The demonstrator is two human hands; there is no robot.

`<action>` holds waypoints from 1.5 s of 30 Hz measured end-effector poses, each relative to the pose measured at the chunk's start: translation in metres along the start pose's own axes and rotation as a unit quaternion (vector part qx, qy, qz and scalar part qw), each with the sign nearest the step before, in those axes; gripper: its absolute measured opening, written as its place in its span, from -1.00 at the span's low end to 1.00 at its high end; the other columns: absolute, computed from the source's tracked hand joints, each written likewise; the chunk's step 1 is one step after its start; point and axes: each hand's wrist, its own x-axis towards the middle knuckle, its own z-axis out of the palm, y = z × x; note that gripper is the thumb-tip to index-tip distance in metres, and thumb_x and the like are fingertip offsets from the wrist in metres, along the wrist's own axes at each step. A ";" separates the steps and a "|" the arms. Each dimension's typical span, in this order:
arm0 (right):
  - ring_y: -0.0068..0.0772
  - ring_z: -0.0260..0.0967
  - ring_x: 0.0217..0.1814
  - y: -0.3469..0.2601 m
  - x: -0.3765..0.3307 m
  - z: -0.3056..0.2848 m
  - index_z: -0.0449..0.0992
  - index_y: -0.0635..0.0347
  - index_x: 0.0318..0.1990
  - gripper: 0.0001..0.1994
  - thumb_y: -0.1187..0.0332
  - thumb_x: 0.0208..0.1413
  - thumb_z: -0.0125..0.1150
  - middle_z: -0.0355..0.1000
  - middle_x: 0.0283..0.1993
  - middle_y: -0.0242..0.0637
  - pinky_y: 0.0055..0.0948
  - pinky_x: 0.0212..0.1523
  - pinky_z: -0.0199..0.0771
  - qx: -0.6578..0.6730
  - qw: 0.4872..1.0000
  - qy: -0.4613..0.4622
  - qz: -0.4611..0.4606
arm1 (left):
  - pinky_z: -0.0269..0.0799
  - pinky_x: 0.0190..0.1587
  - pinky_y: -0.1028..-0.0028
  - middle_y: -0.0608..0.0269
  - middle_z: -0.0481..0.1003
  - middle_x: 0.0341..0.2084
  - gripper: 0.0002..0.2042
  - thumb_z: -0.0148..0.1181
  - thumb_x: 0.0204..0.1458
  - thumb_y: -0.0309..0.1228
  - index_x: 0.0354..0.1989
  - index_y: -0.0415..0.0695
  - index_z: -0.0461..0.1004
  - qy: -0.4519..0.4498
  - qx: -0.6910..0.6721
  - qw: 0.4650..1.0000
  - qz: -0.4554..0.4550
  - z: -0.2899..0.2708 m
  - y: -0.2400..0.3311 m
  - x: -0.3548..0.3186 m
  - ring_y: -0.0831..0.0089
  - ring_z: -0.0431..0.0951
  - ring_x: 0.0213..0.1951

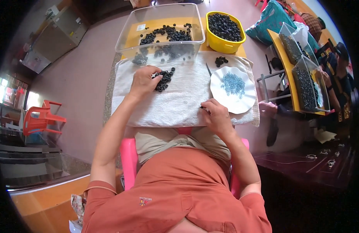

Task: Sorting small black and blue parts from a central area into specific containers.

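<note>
My left hand reaches over a loose pile of small black ring-shaped parts on the white towel. Its thumb and fingers are drawn together at the pile's left edge; what they pinch, if anything, is hidden. Close to the towel's front edge, my right hand pinches one small black part between thumb and fingertips. Just beyond it sits a white scalloped plate bearing many tiny pale-blue pieces. Tweezers or a similar thin dark tool lie against the plate's left rim.
Behind the towel stand a clear plastic bin and a yellow tub, both holding black parts. A small black cluster lies above the plate. At right, co-workers sit by another table with clear boxes. An orange stool stands left.
</note>
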 end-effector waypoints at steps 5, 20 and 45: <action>-0.03 0.48 -0.33 -0.007 0.001 0.006 0.55 0.24 -0.27 -0.87 0.44 0.02 0.24 0.47 -0.29 -0.17 -0.21 -0.28 0.49 -0.075 0.996 -0.042 0.028 | 0.45 -0.10 0.27 0.02 0.58 -0.30 -0.79 0.26 -0.05 -0.36 -0.28 -0.21 0.59 -0.021 0.001 1.000 -0.002 0.009 0.002 0.012 0.09 0.56 -0.18; -0.06 0.47 -0.37 -0.003 0.003 0.009 0.55 0.20 -0.29 -0.88 0.41 0.01 0.26 0.46 -0.34 -0.19 -0.22 -0.32 0.48 -0.069 0.997 -0.029 0.030 | 0.42 0.01 0.18 0.04 0.57 -0.25 -0.75 0.19 0.03 -0.25 -0.22 -0.13 0.59 -0.147 0.176 0.972 -0.055 0.041 0.025 0.051 0.08 0.52 -0.07; -0.05 0.47 -0.36 -0.010 0.009 0.016 0.56 0.21 -0.28 -0.88 0.40 0.04 0.22 0.46 -0.34 -0.17 -0.21 -0.33 0.46 -0.127 0.991 -0.033 0.023 | 0.52 -0.33 0.60 0.35 0.56 -0.48 -0.89 0.33 0.02 -0.53 -0.28 -0.20 0.57 -0.011 -0.478 0.848 -0.228 0.015 0.054 -0.066 0.62 0.55 -0.45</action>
